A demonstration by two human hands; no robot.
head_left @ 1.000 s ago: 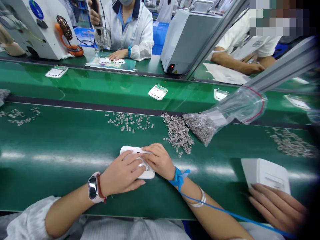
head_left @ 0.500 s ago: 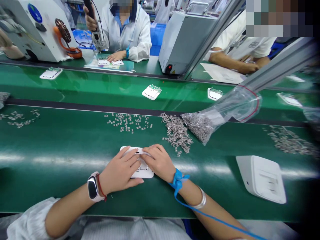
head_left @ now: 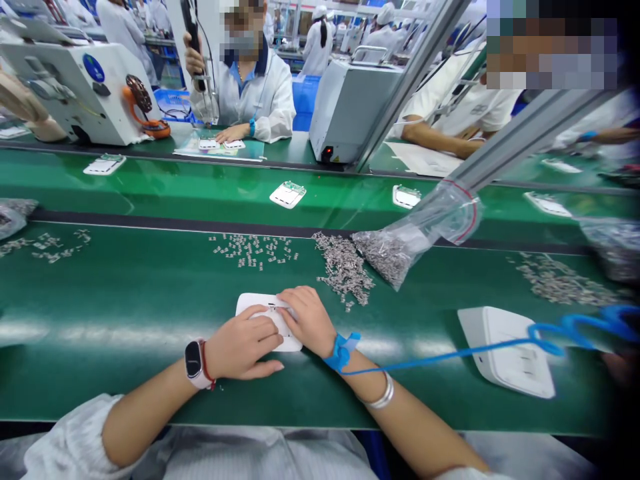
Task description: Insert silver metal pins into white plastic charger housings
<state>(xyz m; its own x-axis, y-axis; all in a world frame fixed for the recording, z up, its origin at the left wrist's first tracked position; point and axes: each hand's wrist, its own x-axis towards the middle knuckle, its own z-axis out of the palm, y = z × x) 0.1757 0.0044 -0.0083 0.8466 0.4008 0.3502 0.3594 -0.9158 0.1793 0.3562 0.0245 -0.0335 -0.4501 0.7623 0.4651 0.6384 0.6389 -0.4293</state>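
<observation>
A white plastic cover (head_left: pixel 249 303) with rounded corners and small slots lies flat on the green bench in front of me. Across its lower middle rests my left hand (head_left: pixel 246 343), fingers bent lightly on the surface and the thumb stretched out apart. My right hand (head_left: pixel 311 320) is at the cover's upper right, its thumb and fingers drawn together at a slot; whatever is between the fingertips is hidden. Behind the cover are scattered small metal clips (head_left: pixel 250 250), with a denser pile of metal clips (head_left: pixel 344 267) to their right.
A clear bag of metal pieces (head_left: pixel 387 257) lies beside the pile. A white wedge-shaped housing (head_left: pixel 520 350) stands to the right, crossed by my blue coiled wrist cord (head_left: pixel 450 355). White covers with green boards (head_left: pixel 289 194) lie on the conveyor (head_left: pixel 210 190). A co-worker (head_left: pixel 255 93) sits across.
The view has tilted upward. My left fingers have drawn back and bent more, baring more of the cover. The blue cord has swung up and now crosses the white housing.
</observation>
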